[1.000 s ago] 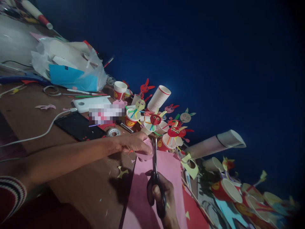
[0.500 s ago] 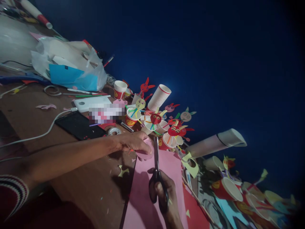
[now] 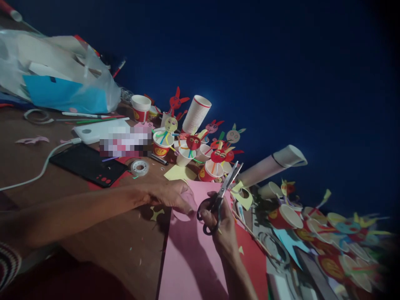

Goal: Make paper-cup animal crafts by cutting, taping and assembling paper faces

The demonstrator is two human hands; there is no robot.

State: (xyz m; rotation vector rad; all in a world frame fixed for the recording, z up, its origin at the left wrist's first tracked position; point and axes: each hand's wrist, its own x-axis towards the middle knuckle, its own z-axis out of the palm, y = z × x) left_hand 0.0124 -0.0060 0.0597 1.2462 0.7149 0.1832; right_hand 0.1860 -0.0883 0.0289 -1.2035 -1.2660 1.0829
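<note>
My left hand pinches a small rounded piece of pink paper between thumb and fingers, partly covered by the hand. In my right hand is a pair of scissors with black handles, its blades a little apart and pointing up and away to the right. The blades are clear of the pink piece. Beneath both hands lies a large pink sheet, with a red sheet showing at its right side.
Paper cups with animal-faced paper figures stand behind my hands, beside a stack of cups. To the left are a black phone, a white power bank, tape and a plastic bag. A rolled paper tube leans at right.
The scissors have moved away from the pink piece, tilted to the right, and their blades have parted. My left hand still holds the piece. The view has shifted to the right and down.
</note>
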